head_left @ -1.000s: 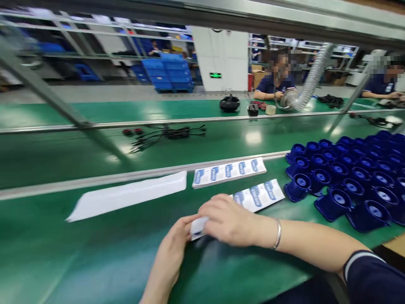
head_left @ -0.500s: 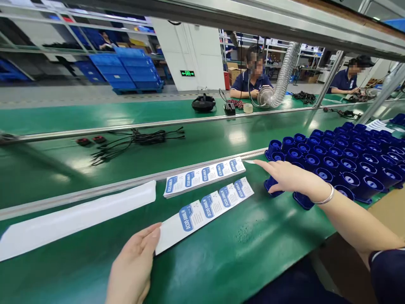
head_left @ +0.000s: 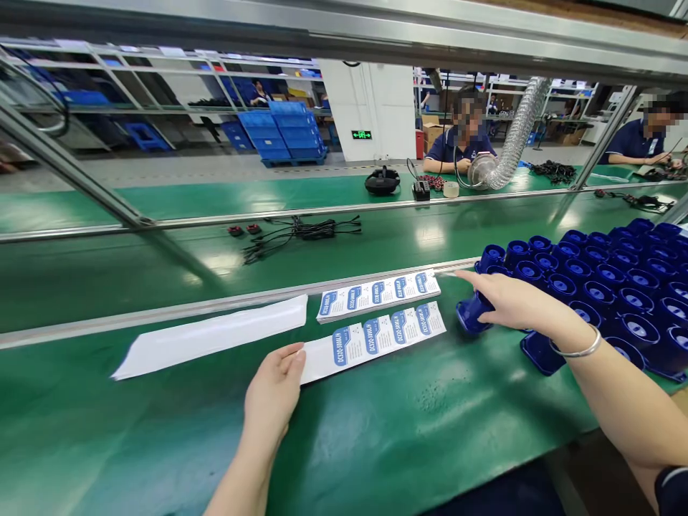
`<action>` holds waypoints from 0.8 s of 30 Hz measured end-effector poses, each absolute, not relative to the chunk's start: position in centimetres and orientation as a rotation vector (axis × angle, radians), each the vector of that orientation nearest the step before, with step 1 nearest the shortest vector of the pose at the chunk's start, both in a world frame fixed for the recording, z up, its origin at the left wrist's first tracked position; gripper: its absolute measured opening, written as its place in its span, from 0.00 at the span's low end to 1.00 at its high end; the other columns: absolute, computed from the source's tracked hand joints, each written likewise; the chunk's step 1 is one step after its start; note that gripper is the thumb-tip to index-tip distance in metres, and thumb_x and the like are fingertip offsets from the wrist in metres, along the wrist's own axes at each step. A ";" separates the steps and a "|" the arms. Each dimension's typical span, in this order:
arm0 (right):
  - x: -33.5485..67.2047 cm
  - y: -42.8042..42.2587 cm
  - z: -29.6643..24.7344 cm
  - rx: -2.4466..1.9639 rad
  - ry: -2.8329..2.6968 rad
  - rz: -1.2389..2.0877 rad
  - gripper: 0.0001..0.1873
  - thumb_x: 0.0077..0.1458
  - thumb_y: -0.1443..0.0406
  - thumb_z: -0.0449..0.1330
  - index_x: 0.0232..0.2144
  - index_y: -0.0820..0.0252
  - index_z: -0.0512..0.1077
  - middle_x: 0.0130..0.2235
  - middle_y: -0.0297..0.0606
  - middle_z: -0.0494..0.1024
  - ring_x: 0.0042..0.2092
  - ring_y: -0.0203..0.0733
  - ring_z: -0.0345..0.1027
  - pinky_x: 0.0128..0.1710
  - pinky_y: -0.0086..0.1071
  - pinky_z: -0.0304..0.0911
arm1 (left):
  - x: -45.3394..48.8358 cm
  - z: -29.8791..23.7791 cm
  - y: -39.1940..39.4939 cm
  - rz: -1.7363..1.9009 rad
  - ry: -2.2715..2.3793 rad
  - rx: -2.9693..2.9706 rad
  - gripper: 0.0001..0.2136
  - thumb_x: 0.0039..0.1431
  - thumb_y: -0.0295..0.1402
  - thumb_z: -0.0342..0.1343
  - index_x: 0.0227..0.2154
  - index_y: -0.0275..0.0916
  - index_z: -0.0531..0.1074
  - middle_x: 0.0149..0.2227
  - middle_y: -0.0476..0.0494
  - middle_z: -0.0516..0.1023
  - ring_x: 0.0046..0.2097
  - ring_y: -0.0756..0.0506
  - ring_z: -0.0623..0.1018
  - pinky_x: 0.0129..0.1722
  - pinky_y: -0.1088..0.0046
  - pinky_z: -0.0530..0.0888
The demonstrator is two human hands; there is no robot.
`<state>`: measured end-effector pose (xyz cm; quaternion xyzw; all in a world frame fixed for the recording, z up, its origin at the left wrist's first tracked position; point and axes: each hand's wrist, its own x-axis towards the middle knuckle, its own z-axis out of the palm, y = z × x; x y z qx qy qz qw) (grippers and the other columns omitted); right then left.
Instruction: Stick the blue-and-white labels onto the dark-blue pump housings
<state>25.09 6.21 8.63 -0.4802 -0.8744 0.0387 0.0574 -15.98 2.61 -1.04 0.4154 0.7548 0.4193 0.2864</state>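
Note:
My left hand [head_left: 275, 390] pinches the bare left end of a strip of blue-and-white printed labels [head_left: 370, 341] lying on the green bench. Just behind it lies a stack of similar label strips [head_left: 379, 295]. My right hand [head_left: 516, 301] is stretched over the near left edge of the blue plastic housings [head_left: 596, 294], with a small pale label [head_left: 446, 273] at its index fingertip. Its thumb is beside one blue housing [head_left: 471, 313] at the front; whether it touches this is unclear. The other fingers are mostly hidden behind the hand.
A long white sheet [head_left: 215, 337] lies to the left. Behind a metal rail are black cables [head_left: 317, 229]. Farther back are a black headset-like object [head_left: 382, 181], a flexible silver duct [head_left: 524, 132] and two co-workers. A metal beam [head_left: 344, 32] crosses above.
The view has swung left, so things appear farther right. My left hand still holds the strip's end, and my right hand stays by the front housing with the pale label at its fingertip.

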 end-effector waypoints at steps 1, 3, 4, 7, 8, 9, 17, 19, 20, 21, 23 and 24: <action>24.7 6.3 9.2 -1.399 -2.580 0.201 0.51 0.52 0.71 0.68 0.71 0.52 0.47 0.49 0.45 0.77 0.48 0.54 0.73 0.46 0.42 0.69 | -16.1 -0.7 2.5 1.119 2.043 1.138 0.16 0.53 0.41 0.55 0.43 0.39 0.71 0.44 0.34 0.81 0.50 0.31 0.80 0.55 0.49 0.73; 23.7 6.3 9.9 -1.286 -2.425 0.375 0.52 0.54 0.68 0.69 0.72 0.49 0.44 0.52 0.43 0.76 0.51 0.53 0.73 0.50 0.43 0.69 | -16.0 0.2 2.1 1.135 2.133 1.229 0.17 0.53 0.40 0.56 0.44 0.38 0.71 0.53 0.29 0.77 0.59 0.28 0.74 0.62 0.45 0.66; 22.9 6.2 9.9 -1.227 -2.347 0.457 0.53 0.54 0.67 0.69 0.72 0.48 0.43 0.52 0.43 0.75 0.51 0.52 0.72 0.52 0.44 0.69 | -15.6 0.7 1.7 1.145 2.180 1.273 0.18 0.53 0.40 0.56 0.45 0.37 0.71 0.56 0.27 0.74 0.62 0.26 0.70 0.64 0.43 0.63; 20.2 5.8 8.2 -1.007 -2.109 0.637 0.56 0.55 0.64 0.70 0.72 0.47 0.37 0.54 0.43 0.74 0.54 0.51 0.72 0.54 0.46 0.69 | -13.0 2.2 0.3 1.122 2.038 1.275 0.22 0.57 0.47 0.57 0.49 0.37 0.72 0.55 0.27 0.75 0.59 0.26 0.73 0.61 0.42 0.65; 19.1 5.6 7.4 -0.925 -2.026 0.659 0.57 0.55 0.64 0.70 0.72 0.47 0.36 0.54 0.43 0.74 0.55 0.51 0.71 0.55 0.46 0.68 | -11.5 2.6 -0.1 1.087 1.825 1.210 0.23 0.58 0.50 0.58 0.49 0.38 0.73 0.52 0.29 0.77 0.56 0.28 0.76 0.60 0.44 0.68; 18.0 5.4 6.5 -0.851 -1.948 0.659 0.57 0.56 0.63 0.70 0.72 0.48 0.35 0.55 0.44 0.74 0.56 0.51 0.71 0.56 0.47 0.68 | -9.9 2.9 -0.5 1.075 1.564 1.112 0.25 0.58 0.53 0.59 0.50 0.39 0.73 0.51 0.31 0.79 0.55 0.31 0.78 0.60 0.48 0.69; 12.7 2.6 2.7 -0.572 -1.868 0.252 0.49 0.60 0.70 0.66 0.71 0.46 0.42 0.60 0.49 0.69 0.61 0.54 0.65 0.60 0.55 0.65 | -1.6 3.6 1.8 1.305 0.712 0.307 0.21 0.55 0.48 0.68 0.47 0.42 0.78 0.47 0.45 0.84 0.49 0.42 0.82 0.53 0.65 0.78; 13.1 2.3 3.1 -0.563 -1.827 0.326 0.40 0.59 0.67 0.68 0.66 0.46 0.55 0.61 0.48 0.67 0.62 0.55 0.63 0.60 0.54 0.65 | -2.2 3.6 2.8 1.325 0.766 0.265 0.17 0.56 0.41 0.68 0.46 0.41 0.78 0.43 0.46 0.85 0.44 0.44 0.83 0.48 0.68 0.81; 13.4 2.3 3.4 -0.593 -1.761 0.398 0.32 0.58 0.66 0.69 0.60 0.48 0.63 0.61 0.47 0.67 0.62 0.55 0.63 0.60 0.53 0.65 | -2.6 3.6 3.2 1.316 0.791 0.284 0.16 0.56 0.39 0.68 0.46 0.39 0.78 0.42 0.44 0.85 0.43 0.43 0.84 0.45 0.69 0.81; 13.8 2.4 3.8 -0.636 -1.669 0.487 0.22 0.58 0.66 0.69 0.52 0.49 0.69 0.59 0.45 0.68 0.60 0.53 0.65 0.59 0.51 0.66 | -2.9 3.4 3.4 1.304 0.813 0.316 0.17 0.55 0.38 0.69 0.45 0.37 0.78 0.42 0.42 0.85 0.42 0.43 0.84 0.44 0.69 0.82; 14.7 2.7 4.2 -0.707 -1.465 0.715 0.09 0.58 0.65 0.69 0.38 0.52 0.72 0.50 0.40 0.73 0.52 0.47 0.70 0.52 0.43 0.71 | -3.5 2.8 3.6 1.280 0.855 0.386 0.19 0.52 0.38 0.71 0.44 0.36 0.78 0.40 0.41 0.85 0.42 0.41 0.84 0.43 0.69 0.82; 15.0 2.9 4.3 -0.724 -1.373 0.858 0.08 0.58 0.65 0.69 0.34 0.54 0.72 0.45 0.37 0.75 0.47 0.44 0.71 0.47 0.39 0.72 | -3.6 2.4 3.6 1.271 0.873 0.412 0.20 0.51 0.39 0.71 0.45 0.36 0.78 0.40 0.41 0.85 0.43 0.40 0.84 0.42 0.69 0.82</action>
